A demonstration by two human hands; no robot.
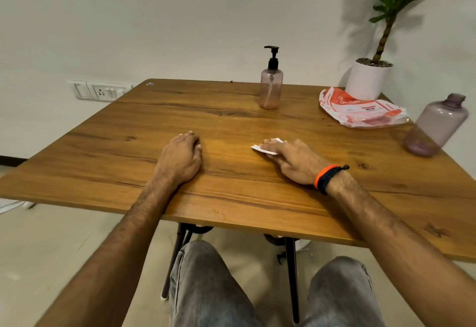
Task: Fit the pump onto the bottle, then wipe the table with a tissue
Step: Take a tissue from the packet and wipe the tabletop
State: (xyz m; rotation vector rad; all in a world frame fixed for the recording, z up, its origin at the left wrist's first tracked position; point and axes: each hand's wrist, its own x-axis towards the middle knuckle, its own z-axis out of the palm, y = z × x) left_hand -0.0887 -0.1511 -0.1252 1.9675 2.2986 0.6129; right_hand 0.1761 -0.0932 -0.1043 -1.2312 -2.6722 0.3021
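Wood-grain desk (231, 192) stands against a pale wall, with the pink bottle (270, 89) upright near its far edge, black pump (272, 56) fitted on top. On the near half, the right hand (293, 159) presses a white tissue (268, 147) flat under straight fingers. Well apart, the left hand (180, 158) rests palm-down, fingers loosely curled, holding nothing.

I see a plain off-white wall (180, 17) behind the wooden counter (231, 192), with a white switch-and-socket plate (99, 91) low on the left. A potted plant (371, 74) in a white pot casts a shadow in the right corner. The floor (64, 236) is pale beige; black legs (293, 275) stand under the counter.
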